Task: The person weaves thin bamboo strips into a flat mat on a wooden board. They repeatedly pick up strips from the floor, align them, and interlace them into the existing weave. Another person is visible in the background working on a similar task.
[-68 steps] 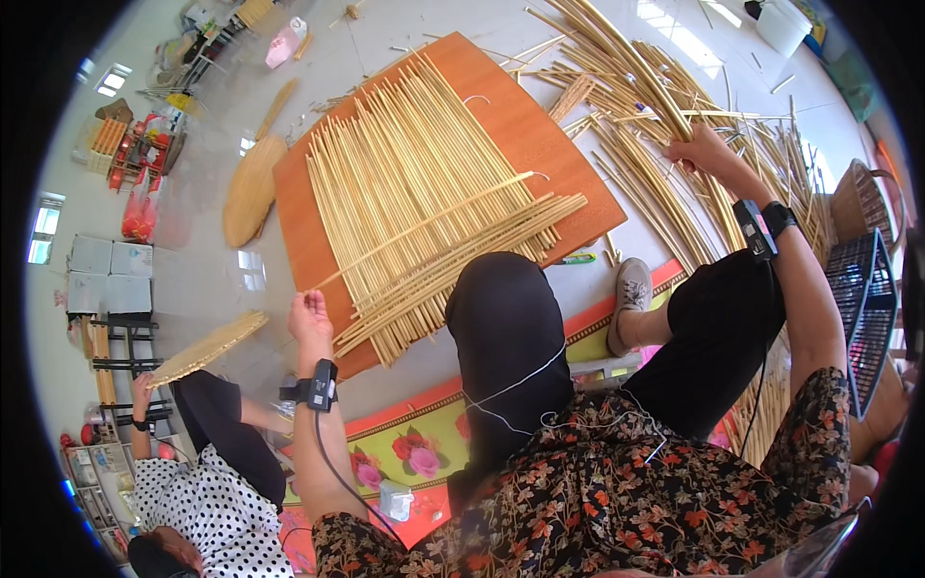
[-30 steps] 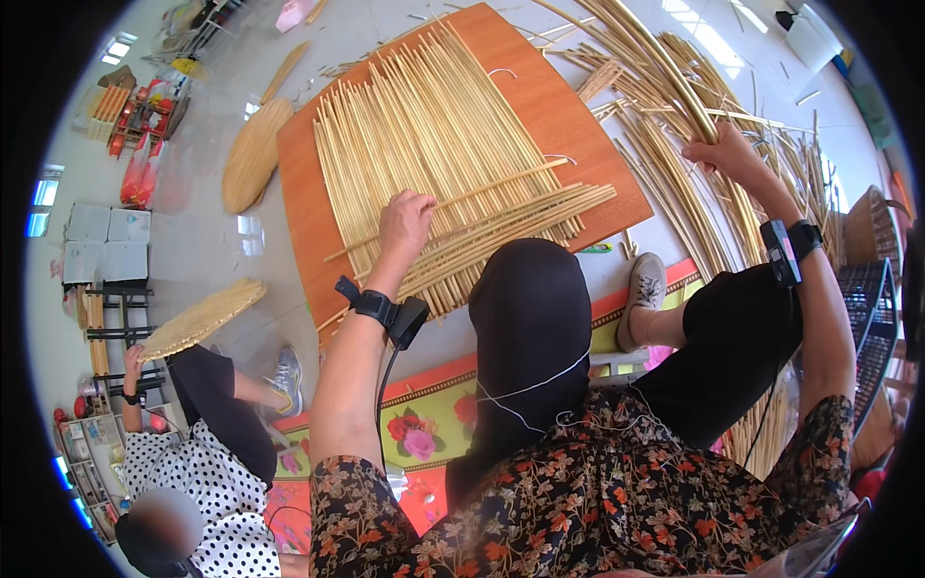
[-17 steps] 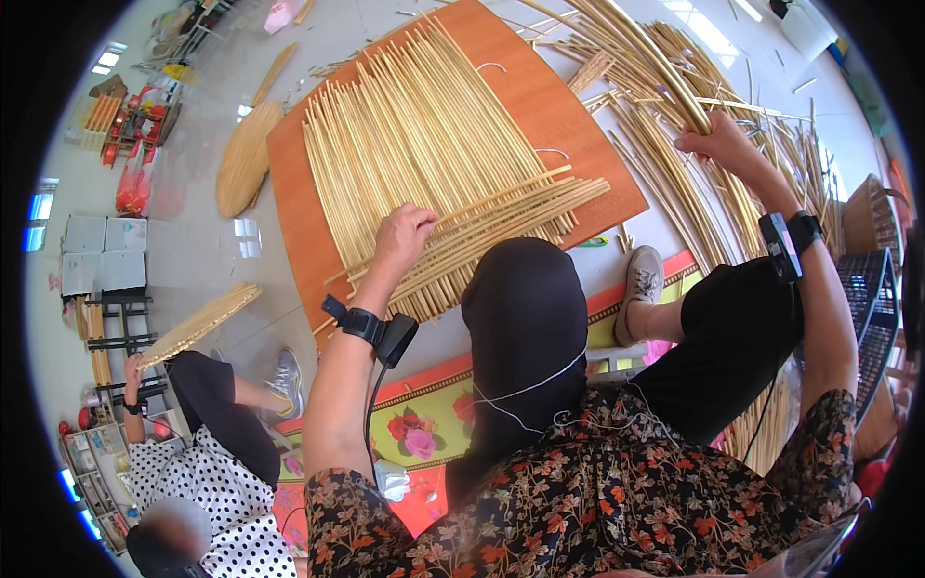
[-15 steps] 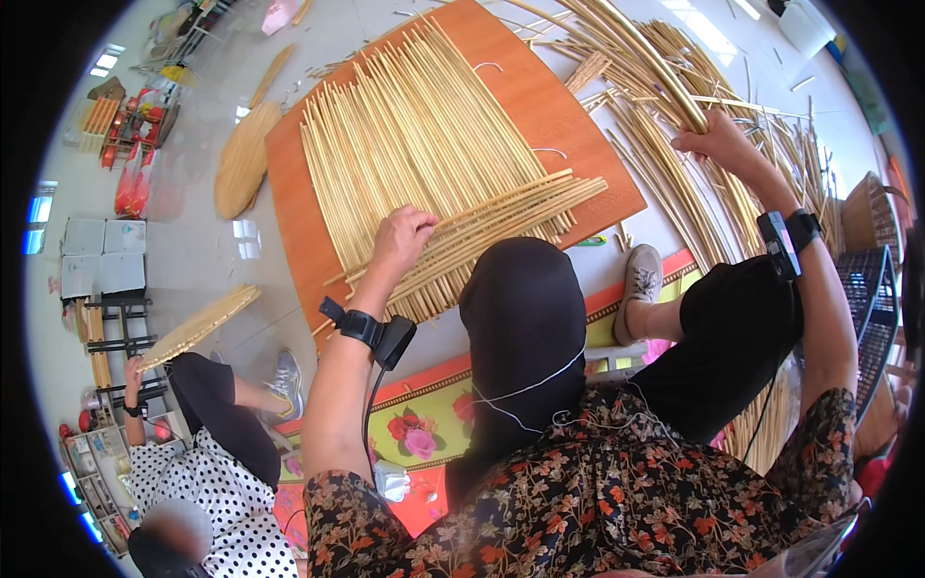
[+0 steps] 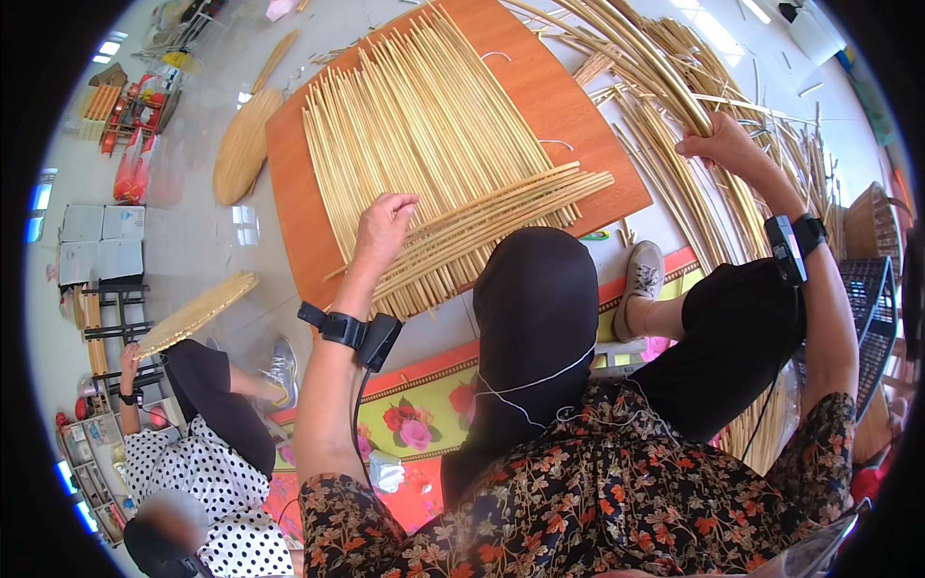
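Observation:
My right hand (image 5: 725,144) is closed around the lower end of a bundle of long, pale yellow plant stalks (image 5: 655,65), raised over the floor at the right. My left hand (image 5: 385,229) is over the near left part of a mat of side-by-side stalks (image 5: 424,116), its fingers bent and pressed together. Whatever its fingertips may hold cannot be made out. Beside it, several loose stalks (image 5: 520,207) lie crosswise over the mat's near end. Under the mat is an orange-brown board (image 5: 602,159), with short white cords showing along its right side.
More stalks (image 5: 665,183) are heaped on the floor at the right, near a dark plastic basket (image 5: 867,303). A flat oval woven piece (image 5: 246,144) lies left of the board. At lower left, another person (image 5: 207,462) holds a round woven piece (image 5: 198,313).
My left hand has drawn back a little to the left and up, off the crosswise stalks. My right hand keeps its hold on the bundle, nearly in place.

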`<state>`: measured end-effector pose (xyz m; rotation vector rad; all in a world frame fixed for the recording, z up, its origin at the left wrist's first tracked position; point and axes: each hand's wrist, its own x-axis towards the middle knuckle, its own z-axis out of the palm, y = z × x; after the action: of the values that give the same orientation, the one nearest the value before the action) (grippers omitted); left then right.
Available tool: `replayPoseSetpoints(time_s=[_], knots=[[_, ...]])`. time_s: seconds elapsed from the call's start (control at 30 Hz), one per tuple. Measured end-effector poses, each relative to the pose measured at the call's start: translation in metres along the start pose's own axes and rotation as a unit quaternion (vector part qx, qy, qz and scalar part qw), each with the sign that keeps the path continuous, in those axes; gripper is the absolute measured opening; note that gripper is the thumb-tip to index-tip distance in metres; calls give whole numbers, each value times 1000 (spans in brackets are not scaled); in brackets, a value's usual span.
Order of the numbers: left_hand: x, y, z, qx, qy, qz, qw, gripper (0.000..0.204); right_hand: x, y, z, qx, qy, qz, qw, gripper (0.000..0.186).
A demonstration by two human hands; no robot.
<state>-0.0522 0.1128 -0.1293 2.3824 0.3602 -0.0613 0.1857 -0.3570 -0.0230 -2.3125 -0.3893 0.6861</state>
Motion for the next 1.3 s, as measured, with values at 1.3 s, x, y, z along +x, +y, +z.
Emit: replayPoseSetpoints(time_s=[1.3], knots=[[14,230,47,-767,-77,109,628,16,-9,-61,63,178,-446,-23,877,25]])
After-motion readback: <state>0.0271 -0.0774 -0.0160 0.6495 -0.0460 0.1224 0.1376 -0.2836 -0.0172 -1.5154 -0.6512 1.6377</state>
